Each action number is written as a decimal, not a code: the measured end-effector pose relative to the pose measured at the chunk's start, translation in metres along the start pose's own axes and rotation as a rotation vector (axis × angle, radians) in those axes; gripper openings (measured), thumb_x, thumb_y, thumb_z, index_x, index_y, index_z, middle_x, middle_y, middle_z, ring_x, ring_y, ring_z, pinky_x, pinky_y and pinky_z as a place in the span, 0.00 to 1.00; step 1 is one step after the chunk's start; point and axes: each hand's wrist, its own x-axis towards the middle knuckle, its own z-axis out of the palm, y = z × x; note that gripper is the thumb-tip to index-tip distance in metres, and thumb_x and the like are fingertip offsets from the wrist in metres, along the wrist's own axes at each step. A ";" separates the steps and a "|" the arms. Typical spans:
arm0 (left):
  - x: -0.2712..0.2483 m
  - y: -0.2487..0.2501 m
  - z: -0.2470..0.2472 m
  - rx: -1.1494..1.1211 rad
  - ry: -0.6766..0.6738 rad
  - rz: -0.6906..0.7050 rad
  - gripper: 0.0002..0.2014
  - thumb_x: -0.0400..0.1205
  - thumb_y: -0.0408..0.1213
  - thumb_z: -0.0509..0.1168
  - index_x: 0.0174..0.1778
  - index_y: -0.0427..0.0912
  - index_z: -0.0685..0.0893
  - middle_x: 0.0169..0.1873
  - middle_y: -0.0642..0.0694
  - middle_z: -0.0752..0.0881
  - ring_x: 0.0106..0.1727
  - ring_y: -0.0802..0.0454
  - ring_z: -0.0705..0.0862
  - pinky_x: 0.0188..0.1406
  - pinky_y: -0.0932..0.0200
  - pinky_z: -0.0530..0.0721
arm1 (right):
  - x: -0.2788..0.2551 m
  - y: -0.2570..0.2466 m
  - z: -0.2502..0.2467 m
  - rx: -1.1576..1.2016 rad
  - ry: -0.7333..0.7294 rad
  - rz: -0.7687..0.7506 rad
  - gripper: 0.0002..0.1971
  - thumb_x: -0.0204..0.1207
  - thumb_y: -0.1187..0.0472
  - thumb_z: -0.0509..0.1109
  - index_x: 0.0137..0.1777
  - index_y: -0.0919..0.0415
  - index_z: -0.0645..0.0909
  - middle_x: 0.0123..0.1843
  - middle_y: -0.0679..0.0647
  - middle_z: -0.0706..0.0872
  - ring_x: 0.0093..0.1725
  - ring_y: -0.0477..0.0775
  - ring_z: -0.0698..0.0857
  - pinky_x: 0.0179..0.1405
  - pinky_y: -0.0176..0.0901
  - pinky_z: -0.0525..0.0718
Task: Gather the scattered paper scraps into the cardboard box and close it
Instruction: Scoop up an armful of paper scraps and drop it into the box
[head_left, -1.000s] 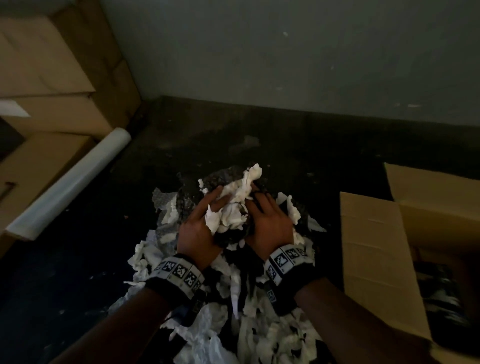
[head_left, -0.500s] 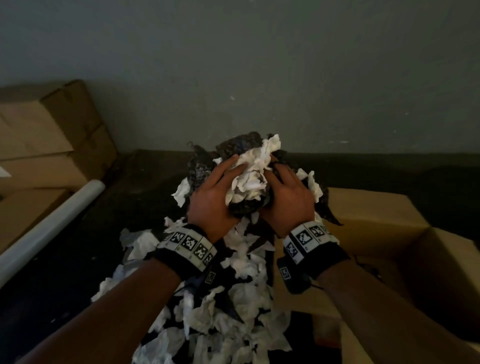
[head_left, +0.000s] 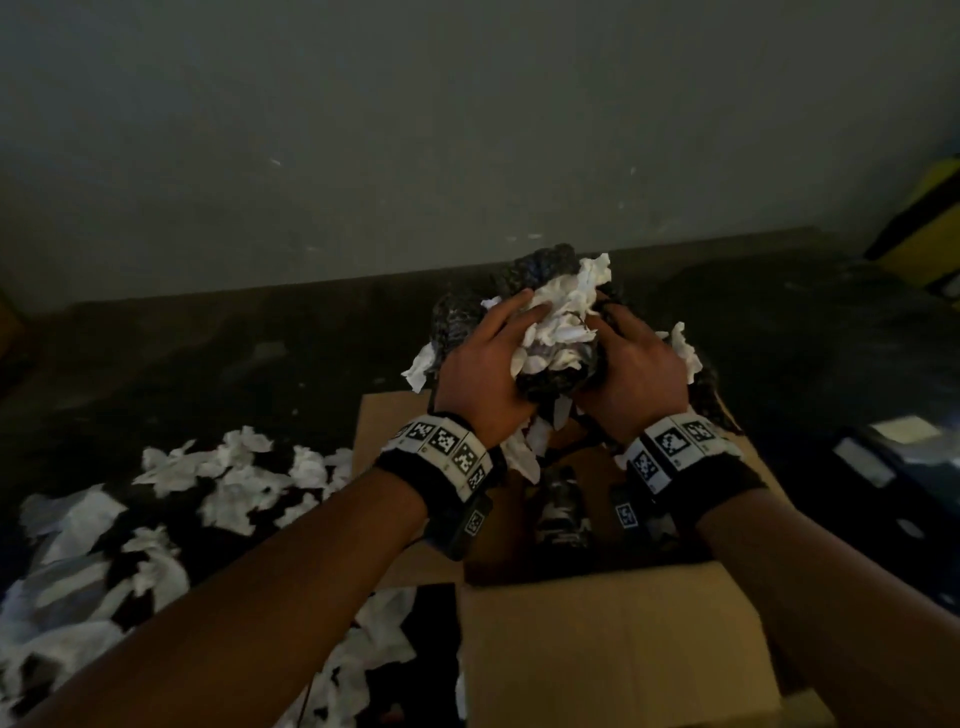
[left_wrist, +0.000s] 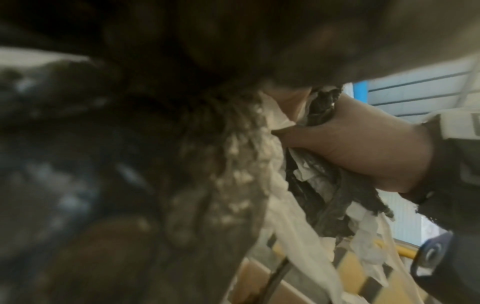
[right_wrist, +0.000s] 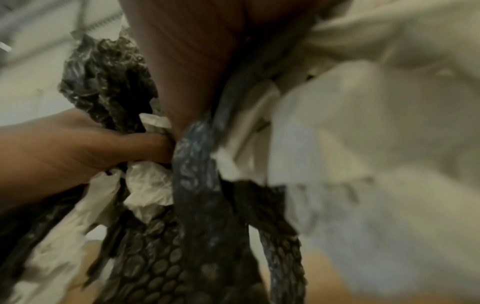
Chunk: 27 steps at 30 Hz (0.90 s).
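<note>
My left hand (head_left: 485, 371) and right hand (head_left: 636, 369), fingers curled round a scrap bundle (head_left: 558, 325), have carried it above the open cardboard box (head_left: 613, 639); more scraps (head_left: 228, 486) remain on the floor, left.

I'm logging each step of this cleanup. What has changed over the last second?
Both hands, left hand and right hand, lifted the bundle of white paper scraps and black bubble wrap off the floor pile and carried it rightward over the open cardboard box. The grip is unchanged, nothing is released yet, and the scattered scraps remain on the floor.
</note>
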 end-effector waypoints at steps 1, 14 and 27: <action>0.003 0.004 0.015 -0.017 -0.025 -0.008 0.37 0.76 0.54 0.74 0.82 0.56 0.72 0.84 0.57 0.66 0.79 0.55 0.73 0.72 0.51 0.81 | -0.004 0.015 0.000 -0.009 -0.029 0.018 0.28 0.72 0.42 0.71 0.70 0.53 0.83 0.73 0.57 0.81 0.67 0.62 0.84 0.57 0.53 0.84; -0.021 -0.057 0.135 0.154 -0.709 -0.406 0.70 0.56 0.64 0.85 0.89 0.50 0.52 0.85 0.43 0.61 0.84 0.37 0.63 0.82 0.37 0.66 | -0.032 0.099 0.082 -0.013 -0.972 0.199 0.59 0.54 0.28 0.79 0.85 0.44 0.58 0.83 0.53 0.64 0.80 0.65 0.68 0.78 0.64 0.70; 0.047 -0.051 0.109 0.366 -0.995 -0.365 0.77 0.52 0.69 0.84 0.88 0.58 0.38 0.87 0.43 0.52 0.84 0.34 0.62 0.78 0.33 0.71 | 0.021 0.126 0.083 -0.117 -1.234 0.102 0.79 0.33 0.16 0.77 0.86 0.36 0.42 0.89 0.49 0.54 0.83 0.64 0.65 0.76 0.69 0.71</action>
